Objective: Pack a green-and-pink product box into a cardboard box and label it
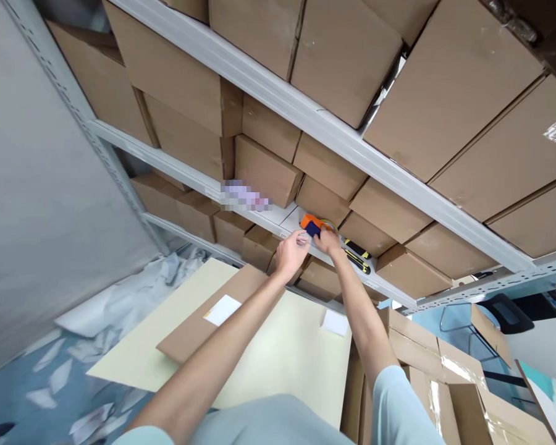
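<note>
My right hand (328, 240) is closed around an orange and dark blue tape dispenser (311, 224) at the front of the shelf board. Just to its left, my left hand (293, 250) has its fingers curled together by the dispenser's near end. Something pale shows at those fingertips, too small to make out. Two black and yellow utility knives, the nearer one a box cutter (358, 262), lie on the board right of my right hand. A blurred-out pinkish item (245, 195) rests on the same board to the left.
Cardboard boxes (269, 170) fill the grey metal rack (306, 117). Below my arms is a pale yellow tabletop (278, 346) with a flat brown cardboard piece (217, 296), a white label (222, 310) and a small white stack (335, 322). Taped cartons (421, 346) stand at right; scraps (92, 352) litter the floor.
</note>
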Motion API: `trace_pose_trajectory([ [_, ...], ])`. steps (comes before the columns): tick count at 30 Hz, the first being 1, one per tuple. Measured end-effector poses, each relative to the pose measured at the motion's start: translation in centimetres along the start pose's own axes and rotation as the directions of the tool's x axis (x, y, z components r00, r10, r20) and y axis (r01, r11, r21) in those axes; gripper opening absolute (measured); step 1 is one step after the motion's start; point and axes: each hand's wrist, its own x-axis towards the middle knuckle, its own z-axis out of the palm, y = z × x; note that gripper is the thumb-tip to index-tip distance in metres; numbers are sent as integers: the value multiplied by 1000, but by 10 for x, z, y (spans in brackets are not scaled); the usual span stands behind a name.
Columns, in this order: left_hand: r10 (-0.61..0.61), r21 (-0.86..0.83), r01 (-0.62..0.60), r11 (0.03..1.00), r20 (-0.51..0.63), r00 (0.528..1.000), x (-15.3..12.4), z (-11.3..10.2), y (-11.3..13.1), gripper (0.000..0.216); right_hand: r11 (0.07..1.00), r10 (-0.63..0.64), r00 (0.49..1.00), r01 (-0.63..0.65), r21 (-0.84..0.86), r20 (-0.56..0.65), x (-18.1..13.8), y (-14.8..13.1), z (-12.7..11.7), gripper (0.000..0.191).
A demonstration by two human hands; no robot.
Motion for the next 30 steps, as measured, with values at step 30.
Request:
trace_pose_trajectory([
  [30,-386,91,377,922,107,916,-285,-103,-170,35,386,44,906,-404,829,421,-299,-60,354,29],
])
